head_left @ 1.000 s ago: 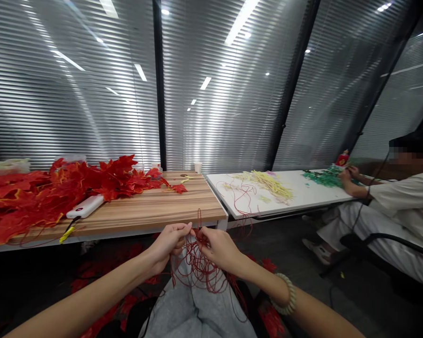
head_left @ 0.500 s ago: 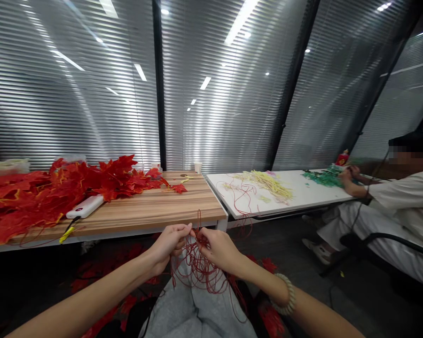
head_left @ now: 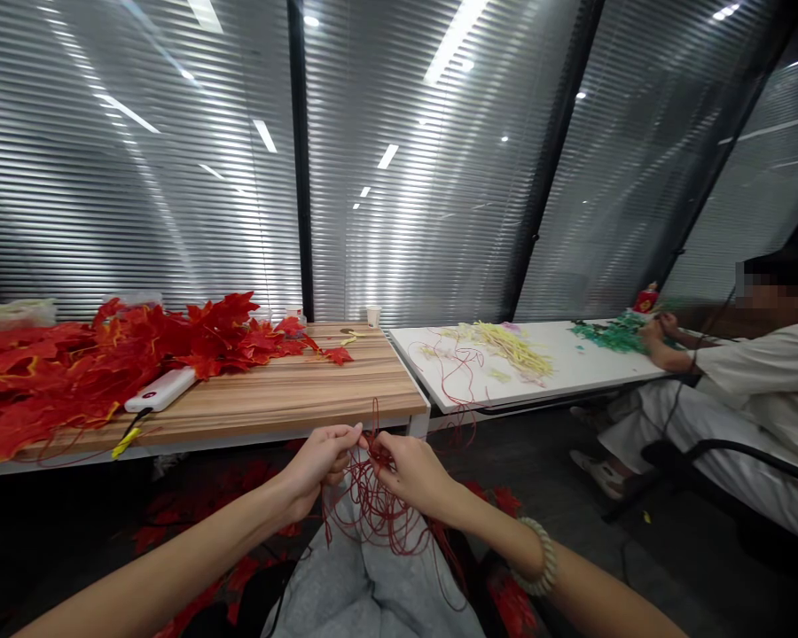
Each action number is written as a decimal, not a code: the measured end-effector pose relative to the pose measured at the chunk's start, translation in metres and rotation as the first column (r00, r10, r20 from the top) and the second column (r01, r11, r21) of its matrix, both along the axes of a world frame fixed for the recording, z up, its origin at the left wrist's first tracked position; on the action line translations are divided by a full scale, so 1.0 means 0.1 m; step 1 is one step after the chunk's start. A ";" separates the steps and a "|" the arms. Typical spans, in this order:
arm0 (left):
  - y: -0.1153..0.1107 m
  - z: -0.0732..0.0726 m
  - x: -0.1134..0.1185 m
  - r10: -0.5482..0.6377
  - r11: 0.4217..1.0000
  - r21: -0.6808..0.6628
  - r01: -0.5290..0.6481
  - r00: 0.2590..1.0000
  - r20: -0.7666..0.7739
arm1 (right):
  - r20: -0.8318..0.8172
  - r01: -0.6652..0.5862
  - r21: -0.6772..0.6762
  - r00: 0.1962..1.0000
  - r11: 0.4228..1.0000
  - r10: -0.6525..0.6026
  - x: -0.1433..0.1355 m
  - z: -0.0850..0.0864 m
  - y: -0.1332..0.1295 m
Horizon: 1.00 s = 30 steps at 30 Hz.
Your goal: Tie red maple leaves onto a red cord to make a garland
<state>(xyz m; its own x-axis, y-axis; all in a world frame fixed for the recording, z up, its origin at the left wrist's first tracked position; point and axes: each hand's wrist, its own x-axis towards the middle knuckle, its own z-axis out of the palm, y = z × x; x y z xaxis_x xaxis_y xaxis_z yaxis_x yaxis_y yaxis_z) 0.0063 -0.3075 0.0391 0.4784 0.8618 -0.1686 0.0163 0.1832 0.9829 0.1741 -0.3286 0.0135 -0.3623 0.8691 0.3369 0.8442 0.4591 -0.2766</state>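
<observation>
A loose tangle of thin dark red cord (head_left: 380, 507) hangs from my hands over my grey-clad lap (head_left: 352, 585). My left hand (head_left: 325, 462) is closed, thumb and forefinger pinching the cord at the tangle's upper left. Right beside it, my right hand (head_left: 409, 468) is closed around more of the cord, with a small loop sticking up between the two hands. The fingertips nearly meet, and the exact strands between them are too fine to make out.
Red artificial maple leaves (head_left: 192, 337) heap on the wood-grain table (head_left: 346, 381), beside a white power bank (head_left: 161, 390). Yellow strips (head_left: 515, 348) and red cord lie on the white table (head_left: 551, 377). At right, a seated person (head_left: 758, 381) handles green material (head_left: 612, 333). More leaves (head_left: 246, 496) lie below.
My hands and the cord stay almost in place, with only a tiny shift. The other person's hands have moved slightly.
</observation>
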 end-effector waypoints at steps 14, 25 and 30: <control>0.02 -0.01 -0.01 -0.004 1.000 -0.003 0.004 1.000 0.009 | 0.021 -0.009 0.002 1.000 1.000 0.009 -0.01 0.04 -0.02; 0.01 0.02 0.01 0.004 1.000 -0.009 -0.004 1.000 0.003 | 0.014 0.002 -0.020 1.000 1.000 -0.002 0.00 0.05 -0.02; -0.01 0.08 -0.03 -0.002 1.000 0.005 0.003 1.000 -0.021 | -0.032 -0.018 0.004 0.999 1.000 0.018 0.03 0.05 -0.03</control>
<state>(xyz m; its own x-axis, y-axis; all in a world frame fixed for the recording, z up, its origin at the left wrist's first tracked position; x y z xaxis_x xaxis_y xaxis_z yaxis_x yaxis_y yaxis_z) 0.0034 -0.3083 0.0473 0.4770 0.8615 -0.1742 0.0373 0.1782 0.9833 0.1772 -0.3317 0.0184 -0.3665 0.8615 0.3515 0.8266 0.4749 -0.3020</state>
